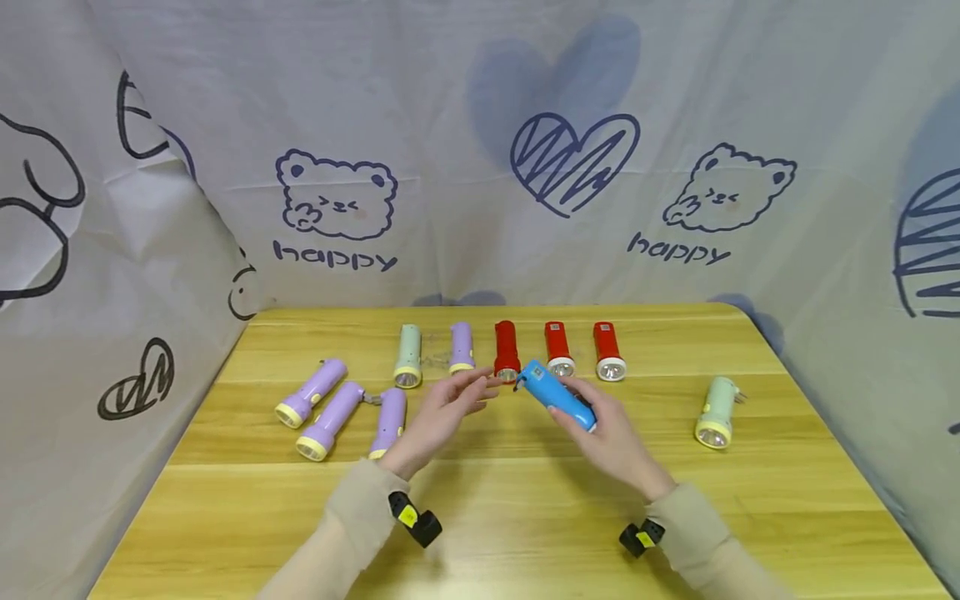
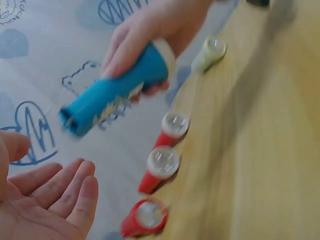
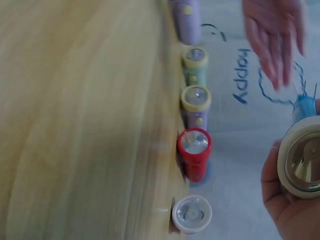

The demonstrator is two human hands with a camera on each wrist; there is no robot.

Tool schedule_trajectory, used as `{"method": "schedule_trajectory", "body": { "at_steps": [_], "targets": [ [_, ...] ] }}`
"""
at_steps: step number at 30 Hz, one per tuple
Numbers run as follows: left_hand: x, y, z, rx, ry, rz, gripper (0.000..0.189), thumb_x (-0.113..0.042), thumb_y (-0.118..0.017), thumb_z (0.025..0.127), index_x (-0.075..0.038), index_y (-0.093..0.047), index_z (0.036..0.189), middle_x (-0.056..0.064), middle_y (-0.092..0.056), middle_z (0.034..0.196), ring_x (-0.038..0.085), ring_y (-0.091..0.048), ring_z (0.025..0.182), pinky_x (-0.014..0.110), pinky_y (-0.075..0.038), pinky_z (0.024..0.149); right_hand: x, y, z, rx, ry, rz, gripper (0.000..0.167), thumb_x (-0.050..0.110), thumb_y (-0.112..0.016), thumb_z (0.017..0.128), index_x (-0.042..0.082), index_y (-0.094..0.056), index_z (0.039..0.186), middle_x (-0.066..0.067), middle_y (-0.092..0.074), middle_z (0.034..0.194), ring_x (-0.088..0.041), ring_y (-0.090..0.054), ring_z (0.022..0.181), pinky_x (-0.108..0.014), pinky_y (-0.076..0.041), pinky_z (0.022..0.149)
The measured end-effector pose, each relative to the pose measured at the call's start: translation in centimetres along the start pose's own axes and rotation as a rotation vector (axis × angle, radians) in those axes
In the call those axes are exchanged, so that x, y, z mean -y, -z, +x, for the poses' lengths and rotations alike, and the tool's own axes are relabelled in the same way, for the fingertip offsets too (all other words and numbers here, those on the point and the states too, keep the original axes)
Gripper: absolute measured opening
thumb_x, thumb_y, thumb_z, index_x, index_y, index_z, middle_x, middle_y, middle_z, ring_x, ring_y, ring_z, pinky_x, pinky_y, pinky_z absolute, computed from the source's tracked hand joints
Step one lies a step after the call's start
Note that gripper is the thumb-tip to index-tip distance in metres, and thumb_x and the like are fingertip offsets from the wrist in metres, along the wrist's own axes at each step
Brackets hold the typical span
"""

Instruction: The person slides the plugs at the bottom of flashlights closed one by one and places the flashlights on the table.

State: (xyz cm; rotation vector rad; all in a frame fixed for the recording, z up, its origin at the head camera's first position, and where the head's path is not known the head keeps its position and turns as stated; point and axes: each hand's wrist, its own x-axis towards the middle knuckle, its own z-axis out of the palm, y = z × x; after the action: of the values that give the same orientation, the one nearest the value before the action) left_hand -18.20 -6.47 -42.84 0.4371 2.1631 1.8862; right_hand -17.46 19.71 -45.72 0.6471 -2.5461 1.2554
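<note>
"Looking at the blue flashlight (image 1: pixel 558 396), who's got it and where?"

"Right hand (image 1: pixel 611 437) has it, up off the wooden table (image 1: pixel 525 533). Thumb on one side, fingers curled round the other, gripping near the lamp end. Left hand (image 1: pixel 442 408) is palm-open by the tail, fingers stretched out, thumb apart, not touching it."

"Anything inside it?"

"Yeah, the pale-rimmed head holds a shiny reflector (image 3: pixel 304 162). Same deal with the three red flashlights (image 1: pixel 506 342), a reflector in each head."

"What's hard to make out?"

"In the head view the right hand mostly hides the lamp end, and the right wrist view chops it at the border. Left wrist view is smeary, so can't read the barrel markings. Left hand also covers a bit of the nearest purple flashlight (image 1: pixel 392 412)."

"Room to move?"

"Tightest at the back: the reds, another purple flashlight (image 1: pixel 461 342) and a mint flashlight (image 1: pixel 408 348) line up near the far edge, cloth (image 1: pixel 450 83) behind. Rightward, a wide stretch of wood runs to a second mint flashlight (image 1: pixel 717 408), a bit in from the right edge."
</note>
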Motion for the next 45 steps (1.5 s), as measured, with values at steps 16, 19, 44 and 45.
{"method": "schedule_trajectory", "body": {
  "at_steps": [16,19,44,45],
  "targets": [
    [1.2,-1.3,-0.1,0.056,0.101,-0.316,0.046,-0.023,-0.037,0.111,0.000,-0.043,0.151,0.011,-0.055,0.141,0.005,-0.058,0.111,0.026,-0.051,0.105,0.3,-2.2,-0.5,0.079,0.198,-0.150,0.040,0.020,-0.072,0.093,0.006,-0.060,0.128,-0.006,-0.068,0.113,-0.013,-0.061,0.092,-0.030,-0.056,0.078],
    [1.5,-1.4,-0.2,0.045,0.097,-0.318,0.046,-0.023,-0.039,0.110,0.001,-0.046,0.148,-0.001,-0.060,0.125,0.005,-0.057,0.107,0.028,-0.050,0.105,0.0,-2.4,-0.6,0.084,0.191,-0.156,0.035,0.021,-0.071,0.094,0.005,-0.061,0.124,-0.004,-0.067,0.109,-0.011,-0.059,0.088,-0.027,-0.055,0.076],
    [3.1,-1.8,-1.0,0.183,0.069,-0.685,0.040,-0.016,-0.045,0.108,0.000,-0.049,0.144,-0.006,-0.064,0.132,0.003,-0.059,0.100,0.012,-0.053,0.085,0.0,-3.1,-0.7,0.138,0.276,-0.092,0.029,0.013,-0.067,0.096,0.003,-0.061,0.122,-0.005,-0.067,0.110,-0.010,-0.059,0.092,-0.029,-0.055,0.079],
    [3.1,-1.8,-1.0,0.180,0.071,-0.686,0.039,-0.016,-0.045,0.108,0.000,-0.049,0.143,-0.006,-0.064,0.132,0.003,-0.060,0.102,0.012,-0.053,0.087,0.0,-3.1,-0.7,0.139,0.282,-0.090,0.028,0.013,-0.067,0.096,0.003,-0.061,0.122,-0.005,-0.067,0.109,-0.010,-0.058,0.092,-0.029,-0.055,0.078]
  ]
}}
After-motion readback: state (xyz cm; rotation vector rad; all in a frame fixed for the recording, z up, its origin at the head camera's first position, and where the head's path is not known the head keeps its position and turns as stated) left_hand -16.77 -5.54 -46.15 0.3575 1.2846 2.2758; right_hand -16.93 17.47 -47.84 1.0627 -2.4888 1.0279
